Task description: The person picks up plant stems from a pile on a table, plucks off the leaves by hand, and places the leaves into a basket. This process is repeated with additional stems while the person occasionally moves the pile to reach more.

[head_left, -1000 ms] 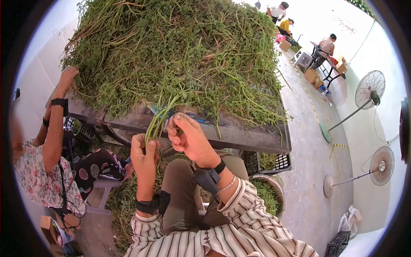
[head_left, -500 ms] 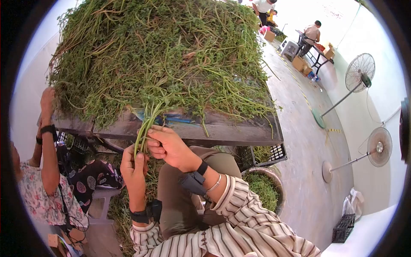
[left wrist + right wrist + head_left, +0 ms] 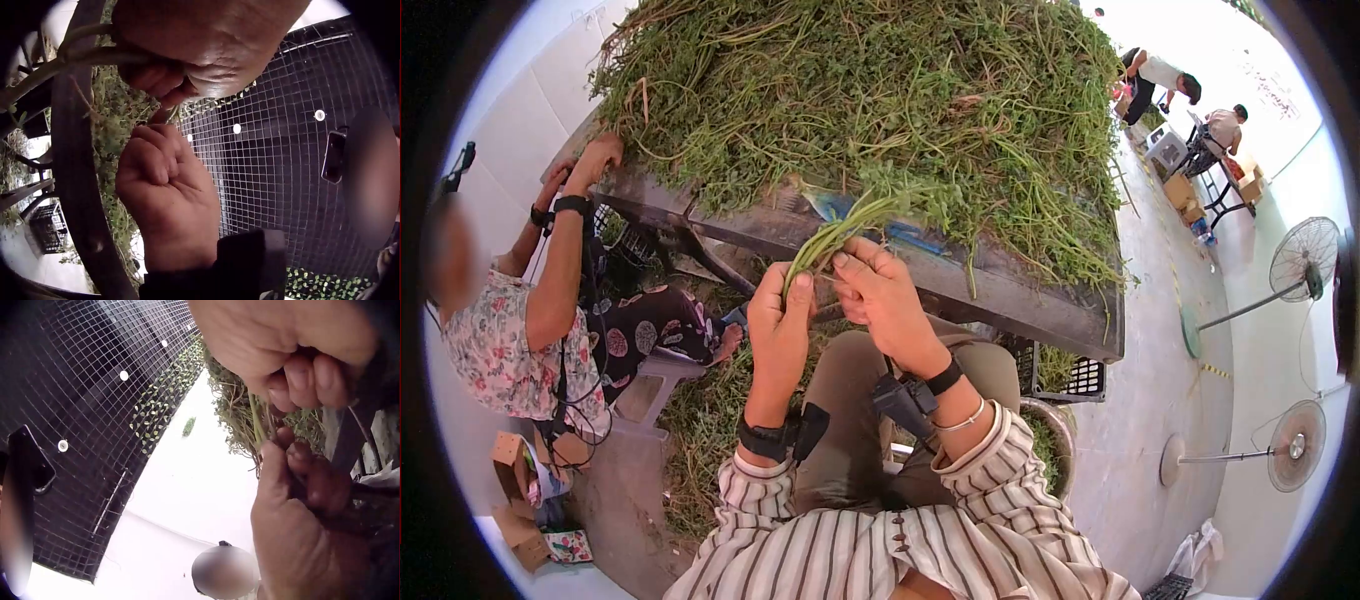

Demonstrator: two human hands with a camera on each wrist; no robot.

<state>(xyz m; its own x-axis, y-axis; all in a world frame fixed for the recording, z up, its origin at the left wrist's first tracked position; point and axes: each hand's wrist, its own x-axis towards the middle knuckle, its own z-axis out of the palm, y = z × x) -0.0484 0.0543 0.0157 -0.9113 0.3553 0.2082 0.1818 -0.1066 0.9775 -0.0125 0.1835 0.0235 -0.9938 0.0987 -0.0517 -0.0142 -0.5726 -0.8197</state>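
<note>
A small bunch of green leafy stems is gripped near its lower end by my left hand, thumb across the stems. Its leafy tops lean to the right, over the table's front edge. Close beside it, my right hand pinches at the bunch with thumb and curled fingers. In the left wrist view the right hand shows curled fingertips under the nearer left hand. The right wrist view has thin stems running between the left hand and the right hand.
A large heap of the same greens covers the dark table. At the left, another person sits on a stool, hands at the heap. Beneath the table stands a black crate; a round tub is near my right knee.
My right hand has come from beside the bunch to pinch at it. The bunch has tipped from nearly upright toward the right. The head view has swung about.
</note>
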